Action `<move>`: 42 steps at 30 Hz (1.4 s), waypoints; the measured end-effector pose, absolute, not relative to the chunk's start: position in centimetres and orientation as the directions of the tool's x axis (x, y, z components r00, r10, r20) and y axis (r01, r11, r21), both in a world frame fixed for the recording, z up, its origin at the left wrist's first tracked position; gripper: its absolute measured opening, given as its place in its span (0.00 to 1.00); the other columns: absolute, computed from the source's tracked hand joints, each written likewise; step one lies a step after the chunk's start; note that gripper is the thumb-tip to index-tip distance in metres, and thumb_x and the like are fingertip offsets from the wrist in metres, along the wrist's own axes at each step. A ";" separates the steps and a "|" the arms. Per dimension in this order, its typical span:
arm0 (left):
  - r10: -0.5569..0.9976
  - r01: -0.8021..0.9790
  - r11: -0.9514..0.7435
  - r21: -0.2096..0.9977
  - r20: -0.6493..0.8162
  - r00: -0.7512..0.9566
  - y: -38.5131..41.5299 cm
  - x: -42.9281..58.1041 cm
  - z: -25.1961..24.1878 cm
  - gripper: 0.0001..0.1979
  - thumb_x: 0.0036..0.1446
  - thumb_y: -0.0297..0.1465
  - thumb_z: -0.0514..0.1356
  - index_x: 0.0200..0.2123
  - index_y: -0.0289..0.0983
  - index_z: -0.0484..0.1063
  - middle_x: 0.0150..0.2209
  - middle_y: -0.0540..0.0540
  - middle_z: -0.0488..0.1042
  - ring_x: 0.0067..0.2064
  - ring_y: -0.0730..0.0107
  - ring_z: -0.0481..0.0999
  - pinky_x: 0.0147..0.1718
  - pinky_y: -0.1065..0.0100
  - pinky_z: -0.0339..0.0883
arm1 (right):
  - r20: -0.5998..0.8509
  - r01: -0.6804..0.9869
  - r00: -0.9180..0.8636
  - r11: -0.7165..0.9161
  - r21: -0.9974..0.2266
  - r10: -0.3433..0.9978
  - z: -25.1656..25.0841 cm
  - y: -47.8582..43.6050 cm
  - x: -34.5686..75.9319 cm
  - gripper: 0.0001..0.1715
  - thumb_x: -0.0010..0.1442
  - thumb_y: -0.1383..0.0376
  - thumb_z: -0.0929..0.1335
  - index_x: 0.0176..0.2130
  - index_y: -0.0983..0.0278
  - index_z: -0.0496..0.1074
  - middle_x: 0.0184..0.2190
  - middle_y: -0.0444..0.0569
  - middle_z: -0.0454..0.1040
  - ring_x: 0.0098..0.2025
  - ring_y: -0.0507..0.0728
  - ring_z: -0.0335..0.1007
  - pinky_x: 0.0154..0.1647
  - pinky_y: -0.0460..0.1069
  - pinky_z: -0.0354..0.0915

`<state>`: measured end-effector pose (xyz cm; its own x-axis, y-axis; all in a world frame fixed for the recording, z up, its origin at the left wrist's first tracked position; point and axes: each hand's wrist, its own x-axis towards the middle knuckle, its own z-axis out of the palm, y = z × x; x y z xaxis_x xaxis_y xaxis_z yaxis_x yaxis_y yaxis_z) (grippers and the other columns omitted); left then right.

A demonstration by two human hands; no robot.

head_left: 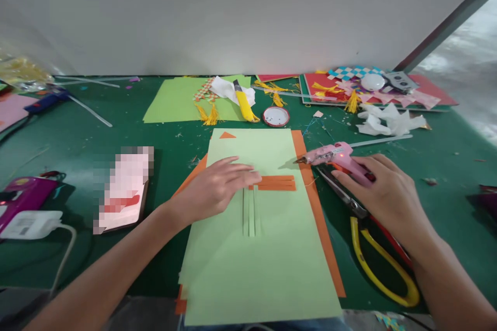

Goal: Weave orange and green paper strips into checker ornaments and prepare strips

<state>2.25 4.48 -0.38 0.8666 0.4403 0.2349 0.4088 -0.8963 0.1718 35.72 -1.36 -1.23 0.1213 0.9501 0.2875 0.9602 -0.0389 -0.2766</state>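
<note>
My left hand [221,183] reaches over a light green sheet [256,269], its fingers stretched out. Its fingertips are at the left end of some flat orange paper strips [277,183]; whether they press on them I cannot tell. Several narrow green paper strips [251,212] run down from that spot, forming a corner with the orange ones. At the right my right hand [388,191] has its fingers round the handle of a pink hot glue gun [330,155]. The gun's nozzle points left over the sheet's edge. Scissors [359,232] with yellow and red handles lie under that hand.
Orange paper [326,238] sticks out beneath the green sheet. Left are a phone [126,191] and a white plug [33,225]. Behind lie a yellow cutter [244,103], a round lid [276,116], yellow tassels [209,115], crumpled tissue [392,120] and stacked coloured sheets [423,85].
</note>
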 end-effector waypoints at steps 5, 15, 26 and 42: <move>0.554 0.539 -0.831 0.134 0.285 0.782 3.5 3.8 0.1 0.12 0.64 0.27 0.52 0.46 0.32 0.72 0.40 0.42 0.79 0.41 0.63 0.76 0.42 0.59 0.71 | 0.283 0.962 0.134 -0.056 -0.268 0.950 -1.3 -1.3 35.6 0.22 0.56 0.48 0.66 0.38 0.62 0.71 0.36 0.49 0.71 0.33 0.57 0.68 0.35 0.51 0.62; 0.573 0.547 -0.820 0.171 0.203 0.794 3.4 5.3 0.1 0.12 0.64 0.31 0.53 0.48 0.34 0.70 0.42 0.43 0.77 0.44 0.63 0.75 0.45 0.61 0.69 | 0.256 0.960 0.135 -0.062 -0.274 0.957 -1.1 -1.3 35.5 0.22 0.56 0.47 0.65 0.38 0.62 0.70 0.35 0.48 0.70 0.34 0.59 0.68 0.35 0.53 0.62; 0.437 0.447 -0.894 -0.014 0.188 0.880 4.5 7.1 -0.1 0.11 0.63 0.21 0.49 0.41 0.33 0.70 0.34 0.42 0.74 0.38 0.64 0.73 0.38 0.63 0.68 | 0.270 0.961 0.131 -0.056 -0.270 0.954 -1.3 -1.3 35.8 0.22 0.55 0.47 0.66 0.39 0.62 0.70 0.35 0.48 0.70 0.33 0.58 0.68 0.35 0.52 0.62; 0.391 0.409 -0.912 -0.014 0.266 0.881 4.6 6.9 -0.6 0.12 0.62 0.20 0.49 0.43 0.34 0.69 0.31 0.43 0.75 0.36 0.65 0.74 0.37 0.65 0.68 | 0.267 0.960 0.148 -0.073 -0.272 0.952 -1.1 -1.3 35.7 0.24 0.55 0.46 0.65 0.38 0.63 0.71 0.35 0.49 0.71 0.33 0.58 0.68 0.34 0.52 0.62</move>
<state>6.92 4.64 -0.56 0.8812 0.3906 0.2663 0.4088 -0.9125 -0.0144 35.69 -1.29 -1.10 0.1483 0.9523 0.2667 0.9595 -0.0733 -0.2719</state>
